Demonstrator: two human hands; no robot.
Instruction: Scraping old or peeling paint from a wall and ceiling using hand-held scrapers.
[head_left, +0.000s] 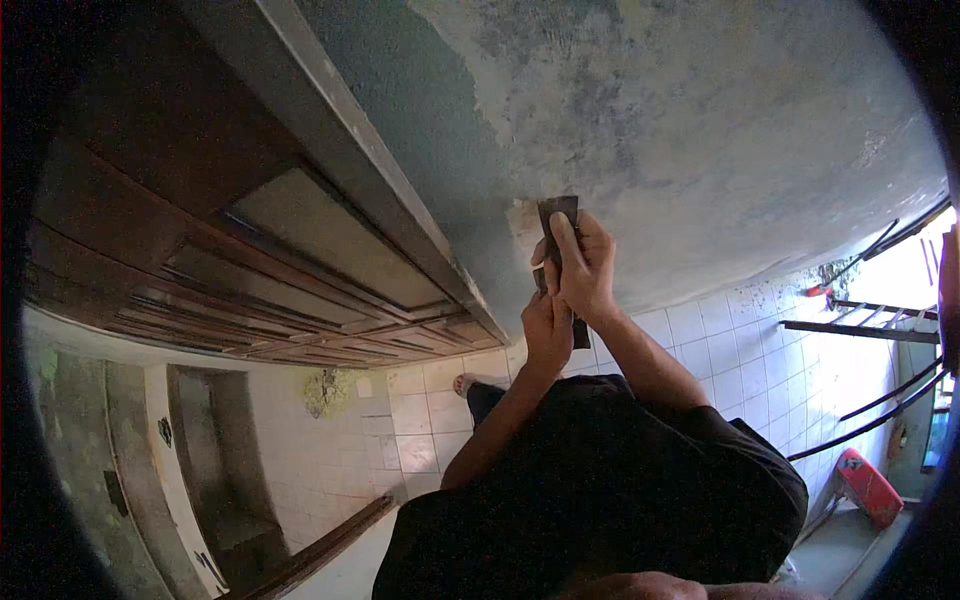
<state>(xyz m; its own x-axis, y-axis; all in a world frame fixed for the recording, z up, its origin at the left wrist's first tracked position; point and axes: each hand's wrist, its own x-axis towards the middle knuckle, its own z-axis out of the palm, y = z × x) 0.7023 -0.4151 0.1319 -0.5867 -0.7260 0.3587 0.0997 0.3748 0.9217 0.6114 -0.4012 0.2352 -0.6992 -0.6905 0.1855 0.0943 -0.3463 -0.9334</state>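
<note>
My right hand (589, 262) grips a dark flat scraper-like tool (559, 208), the thumb lying along its face. The tool's broad end is at the wall (690, 150); whether it touches cannot be told. Just below, my left hand (547, 330) is closed around a second dark flat piece (581, 335), which shows on both sides of the fingers. The two hands are close together and partly overlap. Around them the wall changes from green paint (420, 112) on the left to patchy grey-white coating on the right. A small pale brownish patch (525, 219) borders the tool's end.
A panelled brown wooden door (337, 240) in a frame (390, 172) rises at left. Pale tiles (420, 401) cover the floor, where a bare foot (460, 384) shows. On the right are a ladder (862, 330) and a red plastic object (870, 487). A wooden rail (322, 540) runs lower left.
</note>
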